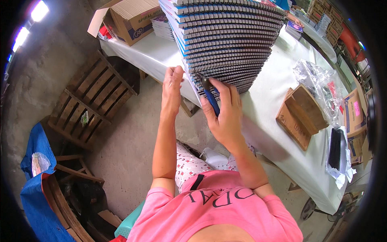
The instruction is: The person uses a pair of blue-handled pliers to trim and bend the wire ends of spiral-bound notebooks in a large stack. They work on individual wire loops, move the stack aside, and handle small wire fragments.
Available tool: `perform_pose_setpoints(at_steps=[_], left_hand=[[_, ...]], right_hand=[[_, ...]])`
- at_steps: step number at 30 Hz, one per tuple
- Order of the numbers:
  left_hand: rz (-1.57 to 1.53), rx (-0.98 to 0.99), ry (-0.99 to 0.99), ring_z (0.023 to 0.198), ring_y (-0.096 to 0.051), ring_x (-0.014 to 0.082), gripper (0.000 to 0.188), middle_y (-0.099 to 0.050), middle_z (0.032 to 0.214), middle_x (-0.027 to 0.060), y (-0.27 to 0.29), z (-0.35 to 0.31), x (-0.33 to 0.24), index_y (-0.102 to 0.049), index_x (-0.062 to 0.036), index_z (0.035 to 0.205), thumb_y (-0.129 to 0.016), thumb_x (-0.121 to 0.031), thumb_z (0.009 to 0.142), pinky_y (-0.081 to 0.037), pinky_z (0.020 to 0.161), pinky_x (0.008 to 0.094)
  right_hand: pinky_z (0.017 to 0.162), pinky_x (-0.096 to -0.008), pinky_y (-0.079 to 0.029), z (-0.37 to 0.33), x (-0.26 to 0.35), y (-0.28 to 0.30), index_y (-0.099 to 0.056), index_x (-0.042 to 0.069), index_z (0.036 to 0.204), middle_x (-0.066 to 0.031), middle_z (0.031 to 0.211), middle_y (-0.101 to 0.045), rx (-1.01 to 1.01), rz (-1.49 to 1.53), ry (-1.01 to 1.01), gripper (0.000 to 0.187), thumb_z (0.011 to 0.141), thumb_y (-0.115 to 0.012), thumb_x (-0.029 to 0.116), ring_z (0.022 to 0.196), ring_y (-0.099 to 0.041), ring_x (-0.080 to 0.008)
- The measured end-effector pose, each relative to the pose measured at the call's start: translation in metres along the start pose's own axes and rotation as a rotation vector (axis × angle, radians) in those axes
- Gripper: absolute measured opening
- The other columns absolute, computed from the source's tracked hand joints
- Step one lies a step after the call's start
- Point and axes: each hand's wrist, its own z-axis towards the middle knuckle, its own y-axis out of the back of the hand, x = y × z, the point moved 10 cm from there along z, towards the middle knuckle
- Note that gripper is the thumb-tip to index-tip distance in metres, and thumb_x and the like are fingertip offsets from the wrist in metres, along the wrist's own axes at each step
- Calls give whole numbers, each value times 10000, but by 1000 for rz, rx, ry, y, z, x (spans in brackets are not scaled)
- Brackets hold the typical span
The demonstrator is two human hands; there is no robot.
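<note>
Your right hand (pixel 225 117) has its fingers wrapped around blue-handled pliers (pixel 210 96), the tip touching the wire spirals of a tall stack of spiral notebooks (pixel 225 36) at twelve o'clock on the white table (pixel 282 80). Your left hand (pixel 172 90) rests flat against the stack's near corner, fingers pressed together. At three o'clock lie a wooden block (pixel 300 115) and a plastic bag (pixel 318 80).

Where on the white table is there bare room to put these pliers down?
The white table is bare between the stack of spiral notebooks and the wooden block, and left of the stack toward the cardboard box. Its right end is crowded with plastic bags and black coils.
</note>
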Motion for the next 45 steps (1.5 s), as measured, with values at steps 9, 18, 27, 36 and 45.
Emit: perform_pose_setpoints(at_steps=[9,18,27,36,45], left_hand=[[-145,-15,-86,946,-430,125,548,-447,1034,64,-12,5,-13,-365,-50,1130,-485,-523,882,-355,853,269],[-220,52,-66,1118,-409,182,631,-374,1210,79,-16,5,4,-287,-116,1239,-492,-567,849,-360,897,362],[-221,-34,-101,1148,-401,215,722,-341,1241,122,-4,15,-18,-243,-97,1302,-546,-533,813,-353,926,365],[-246,25,-155,1171,-392,242,727,-326,1271,141,-13,13,-20,-222,-89,1317,-555,-527,842,-378,932,359],[-298,-8,-131,1191,-390,254,742,-323,1288,136,-7,14,-17,-216,-117,1322,-570,-537,823,-380,925,384]], right_hand=[[752,-407,-378,9,15,1,-523,119,1185,-99,994,-519,-89,-303,144,400,818,-591,263,864,-515,-279],[711,-382,-444,-10,-23,-49,-465,57,1159,-137,913,-550,370,714,-493,298,917,-503,225,812,-551,-303],[786,-423,-366,9,16,9,-483,123,1226,-124,1034,-504,-80,-230,100,434,836,-580,289,912,-507,-294],[692,-393,-412,13,16,-12,-477,112,1201,-127,997,-513,50,-253,75,394,843,-569,248,796,-531,-289],[740,-412,-417,4,-10,-28,-441,77,1215,-128,1016,-517,227,431,-299,404,867,-557,246,835,-530,-322]])
